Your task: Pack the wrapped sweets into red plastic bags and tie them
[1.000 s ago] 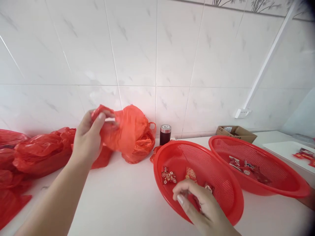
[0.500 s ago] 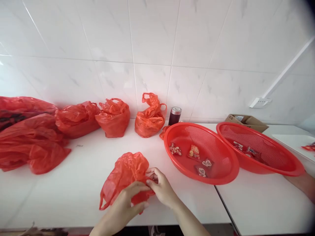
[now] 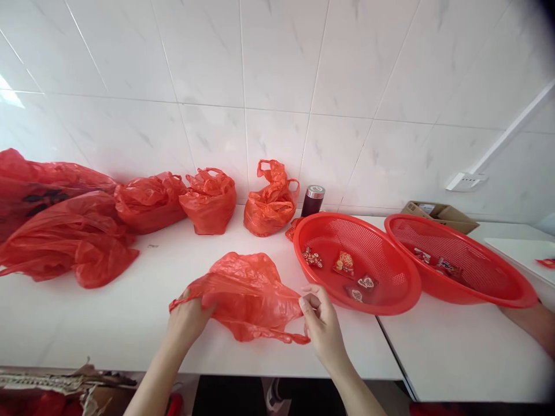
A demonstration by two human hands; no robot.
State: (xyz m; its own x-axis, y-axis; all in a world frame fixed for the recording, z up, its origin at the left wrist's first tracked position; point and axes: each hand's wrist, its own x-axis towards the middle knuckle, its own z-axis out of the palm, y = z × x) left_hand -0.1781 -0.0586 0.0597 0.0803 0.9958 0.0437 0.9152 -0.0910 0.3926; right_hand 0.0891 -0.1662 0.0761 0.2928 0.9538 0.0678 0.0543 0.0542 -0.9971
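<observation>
A thin red plastic bag is stretched wide between my two hands above the white table, its mouth spread towards me. At its left side, my left hand grips the bag by the handle, with its fingertips hidden behind the plastic. My right hand is closed on the right edge, pinching it between thumb and fingers, while a handle loop hangs just below. Right of that hand stands a red plastic colander basket, holding several small wrapped packets, one of them a red and gold packet.
Another red basket with packets overlaps the first; a person's forearm shows beside it. Along the wall stand filled red bags, a dark tumbler and a cardboard box. More red bags lie left.
My hands have moved apart, left and right, and the crumpled bag is now pulled open between them. The view has shifted slightly.
</observation>
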